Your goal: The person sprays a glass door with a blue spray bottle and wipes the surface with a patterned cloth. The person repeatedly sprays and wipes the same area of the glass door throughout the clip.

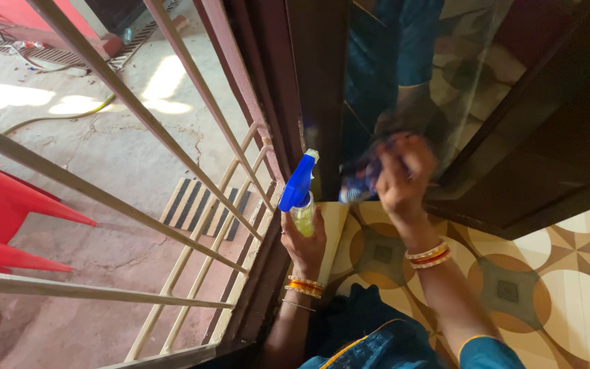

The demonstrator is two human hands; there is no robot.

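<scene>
Left of the glass door panel (404,61), metal grille bars (192,205) cross the view, with a red plastic chair (8,219) beyond them. Just left of the glass, the left hand (305,239) grips a spray bottle (300,195) with a blue head. The right hand (403,176) is closed around a dark cloth (363,179), pressed against the glass's lower edge above the patterned floor tiles (554,287).

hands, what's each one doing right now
Left hand: closed around a spray bottle.
Right hand: closed on a dark cloth, pressed to the glass door.
</scene>
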